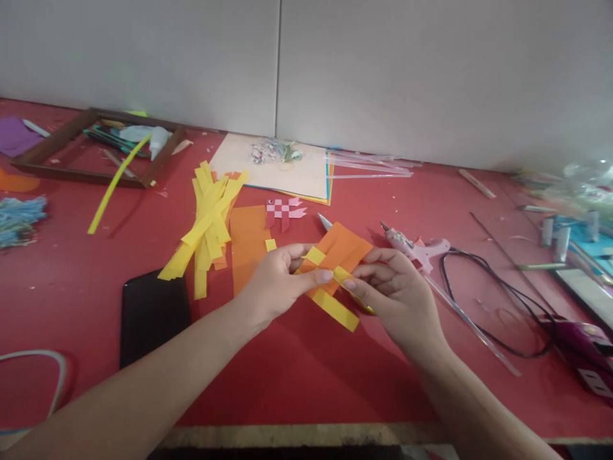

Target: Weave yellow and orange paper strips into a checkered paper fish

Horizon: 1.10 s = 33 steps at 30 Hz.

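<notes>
Between my two hands is an orange paper piece (345, 244) with yellow paper strips (338, 310) woven through it. My left hand (278, 281) pinches its left side, thumb on top. My right hand (397, 287) grips the right side, the thumb pressing near a yellow strip. Partly hidden behind the woven paper lie scissors, one blade (325, 222) showing. To the left rests a flat orange sheet (246, 239), and above it a woven pink paper fish (282, 211). A pile of yellow strips (208, 220) with some orange ones lies further left.
A pink glue gun (419, 249) with a black cord lies to the right. A black phone-like slab (153, 313) is near my left forearm. At the back are a wooden frame (76, 172) around tools, cream paper (230, 156) and clear glue sticks (378, 172).
</notes>
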Each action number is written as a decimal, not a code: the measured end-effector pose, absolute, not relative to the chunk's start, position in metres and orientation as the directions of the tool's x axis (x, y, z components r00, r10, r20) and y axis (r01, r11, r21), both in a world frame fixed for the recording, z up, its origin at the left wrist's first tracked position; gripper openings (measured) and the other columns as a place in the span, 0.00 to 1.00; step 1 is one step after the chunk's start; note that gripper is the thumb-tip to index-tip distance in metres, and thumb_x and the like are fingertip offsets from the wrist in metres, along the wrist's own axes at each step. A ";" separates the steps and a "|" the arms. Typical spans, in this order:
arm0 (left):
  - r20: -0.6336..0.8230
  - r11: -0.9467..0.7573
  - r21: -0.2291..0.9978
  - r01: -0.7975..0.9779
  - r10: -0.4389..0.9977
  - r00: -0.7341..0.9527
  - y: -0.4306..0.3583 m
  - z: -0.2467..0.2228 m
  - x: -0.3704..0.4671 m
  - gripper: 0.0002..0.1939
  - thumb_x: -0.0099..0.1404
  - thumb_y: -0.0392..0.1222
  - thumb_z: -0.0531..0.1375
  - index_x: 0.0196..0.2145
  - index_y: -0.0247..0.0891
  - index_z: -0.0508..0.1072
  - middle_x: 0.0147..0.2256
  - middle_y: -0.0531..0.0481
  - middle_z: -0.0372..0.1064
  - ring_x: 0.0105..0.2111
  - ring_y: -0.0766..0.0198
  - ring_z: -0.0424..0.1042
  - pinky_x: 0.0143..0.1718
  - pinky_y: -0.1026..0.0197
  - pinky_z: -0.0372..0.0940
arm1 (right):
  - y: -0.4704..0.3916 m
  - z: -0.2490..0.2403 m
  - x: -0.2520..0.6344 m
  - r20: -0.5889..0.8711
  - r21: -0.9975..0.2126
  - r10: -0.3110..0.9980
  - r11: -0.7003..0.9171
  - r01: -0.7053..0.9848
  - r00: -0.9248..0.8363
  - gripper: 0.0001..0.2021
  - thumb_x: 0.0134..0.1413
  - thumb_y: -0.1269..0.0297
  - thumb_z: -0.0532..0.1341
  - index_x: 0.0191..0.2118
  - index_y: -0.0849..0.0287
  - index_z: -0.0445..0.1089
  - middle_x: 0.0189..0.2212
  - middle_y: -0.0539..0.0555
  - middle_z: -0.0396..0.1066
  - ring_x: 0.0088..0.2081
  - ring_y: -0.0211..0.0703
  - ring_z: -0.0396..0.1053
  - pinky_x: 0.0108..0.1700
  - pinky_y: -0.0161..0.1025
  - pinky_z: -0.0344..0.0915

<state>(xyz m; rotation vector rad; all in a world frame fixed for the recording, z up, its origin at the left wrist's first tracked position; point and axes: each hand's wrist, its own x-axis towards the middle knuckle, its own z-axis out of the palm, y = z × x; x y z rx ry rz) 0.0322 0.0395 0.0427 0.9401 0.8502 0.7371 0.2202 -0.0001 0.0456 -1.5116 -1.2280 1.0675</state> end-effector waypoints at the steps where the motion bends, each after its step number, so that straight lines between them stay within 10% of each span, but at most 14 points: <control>1: -0.294 0.412 0.896 -0.166 0.830 0.473 0.039 0.043 0.032 0.19 0.59 0.41 0.68 0.48 0.37 0.74 0.44 0.45 0.78 0.42 0.59 0.78 0.44 0.59 0.71 | 0.000 0.045 0.221 -0.084 -0.968 0.987 -0.114 0.225 0.136 0.21 0.44 0.54 0.71 0.39 0.54 0.62 0.27 0.49 0.76 0.24 0.38 0.72 0.27 0.35 0.70; 23: -0.358 0.404 0.914 0.044 0.750 0.556 0.038 0.041 0.032 0.17 0.57 0.45 0.68 0.45 0.42 0.74 0.42 0.49 0.77 0.41 0.59 0.76 0.42 0.60 0.69 | 0.000 0.045 0.225 -0.202 -0.978 0.977 -0.205 -0.032 -0.070 0.13 0.53 0.53 0.66 0.41 0.54 0.70 0.35 0.52 0.75 0.28 0.37 0.72 0.30 0.36 0.71; 33: -0.417 0.338 0.908 0.250 0.654 0.631 0.036 0.039 0.032 0.13 0.56 0.41 0.67 0.39 0.40 0.72 0.31 0.54 0.73 0.31 0.65 0.73 0.31 0.64 0.62 | 0.000 0.044 0.229 -0.062 -0.968 0.998 -0.057 0.244 -0.015 0.14 0.48 0.57 0.70 0.41 0.53 0.73 0.34 0.51 0.71 0.35 0.39 0.70 0.36 0.35 0.70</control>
